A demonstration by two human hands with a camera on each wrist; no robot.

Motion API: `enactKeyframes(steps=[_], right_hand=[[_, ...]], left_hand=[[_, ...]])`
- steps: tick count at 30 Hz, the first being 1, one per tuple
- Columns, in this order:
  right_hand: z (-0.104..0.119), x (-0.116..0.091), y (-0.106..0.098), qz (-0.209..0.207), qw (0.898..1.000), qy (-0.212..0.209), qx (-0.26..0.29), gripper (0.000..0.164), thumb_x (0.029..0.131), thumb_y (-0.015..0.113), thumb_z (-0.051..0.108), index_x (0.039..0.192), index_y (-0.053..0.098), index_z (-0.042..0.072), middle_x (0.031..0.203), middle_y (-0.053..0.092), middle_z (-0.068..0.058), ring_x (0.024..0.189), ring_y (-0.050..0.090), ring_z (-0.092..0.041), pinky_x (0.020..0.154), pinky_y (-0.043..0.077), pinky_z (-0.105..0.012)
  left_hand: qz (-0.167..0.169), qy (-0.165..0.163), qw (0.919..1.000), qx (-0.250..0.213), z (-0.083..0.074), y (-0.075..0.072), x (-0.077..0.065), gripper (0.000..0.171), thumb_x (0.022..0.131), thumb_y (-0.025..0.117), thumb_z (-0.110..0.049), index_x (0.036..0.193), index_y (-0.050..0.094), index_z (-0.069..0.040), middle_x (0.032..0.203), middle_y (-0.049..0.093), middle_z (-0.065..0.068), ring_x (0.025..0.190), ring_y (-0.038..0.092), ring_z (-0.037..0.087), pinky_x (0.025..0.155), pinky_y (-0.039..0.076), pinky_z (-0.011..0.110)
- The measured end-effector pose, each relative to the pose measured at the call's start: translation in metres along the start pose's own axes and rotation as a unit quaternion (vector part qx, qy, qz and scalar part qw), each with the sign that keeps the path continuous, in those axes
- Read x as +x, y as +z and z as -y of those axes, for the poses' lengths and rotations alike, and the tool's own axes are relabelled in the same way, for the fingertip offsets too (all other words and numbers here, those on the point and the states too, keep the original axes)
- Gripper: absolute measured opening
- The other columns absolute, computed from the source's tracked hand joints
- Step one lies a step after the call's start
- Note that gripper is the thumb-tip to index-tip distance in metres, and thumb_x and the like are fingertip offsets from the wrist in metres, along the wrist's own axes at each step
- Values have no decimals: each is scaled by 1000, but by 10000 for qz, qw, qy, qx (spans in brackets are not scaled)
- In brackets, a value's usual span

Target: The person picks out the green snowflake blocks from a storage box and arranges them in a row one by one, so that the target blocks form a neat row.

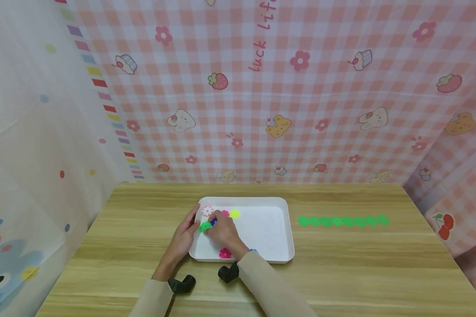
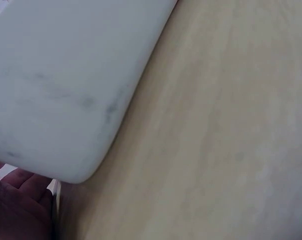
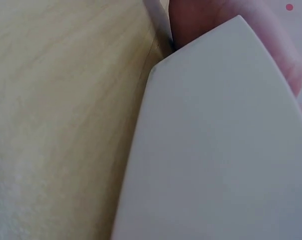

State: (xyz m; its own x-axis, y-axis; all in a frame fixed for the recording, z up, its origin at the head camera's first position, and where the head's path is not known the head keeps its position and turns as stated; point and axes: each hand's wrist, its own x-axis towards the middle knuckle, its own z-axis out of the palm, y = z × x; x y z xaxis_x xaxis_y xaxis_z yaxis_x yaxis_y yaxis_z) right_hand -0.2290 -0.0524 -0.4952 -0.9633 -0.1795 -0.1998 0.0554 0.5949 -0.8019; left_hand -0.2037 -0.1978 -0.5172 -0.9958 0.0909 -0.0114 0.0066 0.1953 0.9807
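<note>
A white tray (image 1: 262, 233) lies on the table with flower-shaped plastic discs in it. At its left wall, my left hand (image 1: 184, 235) grips the rim, thumb up at the edge and fingers along the outside. My right hand (image 1: 223, 231) reaches into the tray's left part and pinches a green flower disc (image 1: 204, 226). A blue disc (image 1: 213, 221) shows right beside those fingers, partly hidden. Farther back in the tray are a pink-and-white disc (image 1: 208, 211), a pink one (image 1: 224, 213) and a yellow one (image 1: 235, 214). In the left wrist view the tray's outer wall (image 2: 80, 90) hides most of the hand.
A row of several green discs (image 1: 343, 221) lies on the wooden table (image 1: 341, 264) to the right of the tray. Near the tray's front wall are a magenta disc (image 1: 224, 253) and a blue disc (image 1: 253, 251) partly behind the right forearm. A checked cloth (image 1: 258, 97) hangs behind.
</note>
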Motion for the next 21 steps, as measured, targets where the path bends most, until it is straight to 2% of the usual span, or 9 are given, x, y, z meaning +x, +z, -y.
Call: enactKeyframes(steps=[9, 15, 21], right_hand=[[2, -3, 0, -78, 9996, -265, -29, 18, 83, 75, 5, 92, 61, 10, 83, 59, -1, 71, 52, -15, 60, 44, -23], [1, -5, 0, -122, 9990, -402, 154, 16, 82, 72, 2, 91, 61, 10, 79, 56, 1, 71, 51, -12, 59, 42, -20], [-1, -6, -8, -71, 9986, -394, 350, 19, 83, 72, 3, 96, 60, 10, 82, 59, 0, 74, 55, -12, 63, 47, -22]], left_hand=[[12, 22, 10000, -21, 1, -1, 1, 52, 106, 37, -8, 157, 28, -16, 165, 18, 9, 152, 14, 23, 124, 12, 43], [35, 80, 10000, 0, 1, -1, 1, 53, 106, 36, -7, 157, 28, -15, 165, 17, 9, 152, 13, 24, 124, 11, 43], [12, 64, 10000, -12, 1, -1, 2, 53, 106, 36, -8, 158, 27, -15, 165, 18, 10, 152, 14, 25, 124, 12, 43]])
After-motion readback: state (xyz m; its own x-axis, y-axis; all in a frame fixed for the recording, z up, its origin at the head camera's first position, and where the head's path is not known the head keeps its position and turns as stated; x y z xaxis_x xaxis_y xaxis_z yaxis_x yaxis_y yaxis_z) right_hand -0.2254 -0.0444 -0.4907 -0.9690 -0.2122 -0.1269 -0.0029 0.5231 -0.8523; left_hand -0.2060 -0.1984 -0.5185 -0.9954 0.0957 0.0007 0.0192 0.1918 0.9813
